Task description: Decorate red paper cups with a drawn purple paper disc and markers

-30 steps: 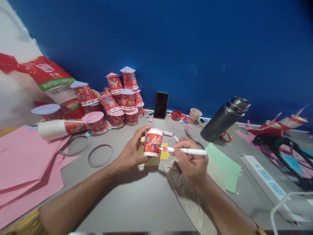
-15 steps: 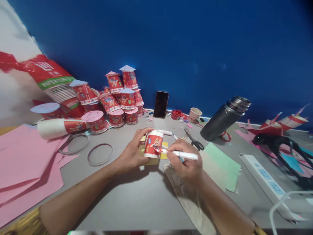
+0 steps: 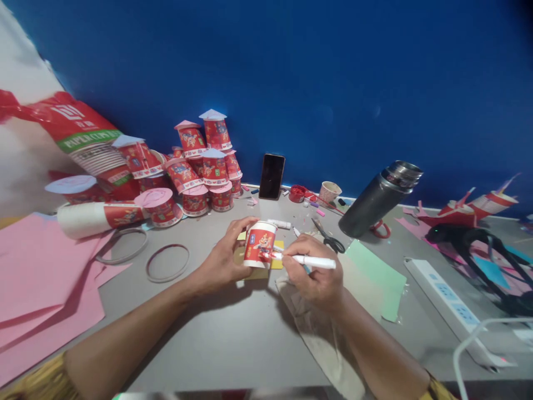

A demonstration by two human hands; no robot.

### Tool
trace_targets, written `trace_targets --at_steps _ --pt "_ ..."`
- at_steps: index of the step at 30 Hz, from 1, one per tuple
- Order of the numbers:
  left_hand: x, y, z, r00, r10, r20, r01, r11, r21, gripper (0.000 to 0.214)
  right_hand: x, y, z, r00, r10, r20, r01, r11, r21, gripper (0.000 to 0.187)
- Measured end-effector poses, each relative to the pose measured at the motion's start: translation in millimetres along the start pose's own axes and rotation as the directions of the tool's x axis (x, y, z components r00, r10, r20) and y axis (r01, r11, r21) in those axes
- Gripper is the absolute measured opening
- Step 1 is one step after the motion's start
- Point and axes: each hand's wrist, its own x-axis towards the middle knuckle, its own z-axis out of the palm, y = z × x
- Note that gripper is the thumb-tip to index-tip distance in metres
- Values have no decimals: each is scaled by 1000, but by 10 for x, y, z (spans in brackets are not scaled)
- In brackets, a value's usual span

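My left hand (image 3: 228,251) is wrapped round a red and white paper cup (image 3: 259,244), thumb below and fingers along its left side and rim. The cup is tilted slightly, its printed cartoon figure facing me. In my right hand (image 3: 314,275) is a white marker pen (image 3: 314,261), pinched between thumb and fingers, with its tip at the right side of the print. Behind the cup lie yellow paper pieces (image 3: 278,260), partly hidden. A white capped marker (image 3: 280,224) rests just beyond. Under my right wrist is a pale cloth (image 3: 310,328).
Stacked red cups with paper tops (image 3: 214,166) stand at the back left beside a bag of paper cups (image 3: 89,141). Pink sheets (image 3: 37,272) lie left, near two rings (image 3: 167,263). To the right are scissors (image 3: 328,238), a dark flask (image 3: 377,200), green paper (image 3: 375,275) and a power strip (image 3: 452,305).
The whole view has shifted a little, so things appear slightly further left. Both hands keep their hold on the cup and the marker pen, with the pen tip still at the print.
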Motion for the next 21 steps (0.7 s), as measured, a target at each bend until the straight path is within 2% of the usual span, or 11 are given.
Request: trace_targets --at_steps 5,10,16,21 --pt "-10 -18 9 1000 -19 15 19 1000 2 86 -4 18 -3 999 -5 33 7 999 -52 14" --pt "-1 -33 11 999 -32 22 33 998 -46 87 -1 14 -20 999 44 -8 -44 997 -55 16" --pt "-13 -32 5 999 -26 48 29 998 -63 86 -2 22 -4 1000 -19 24 20 999 -41 13" --pt "1 -64 22 997 -49 52 59 975 -214 86 -9 69 -74 996 83 -39 -86 993 -85 15"
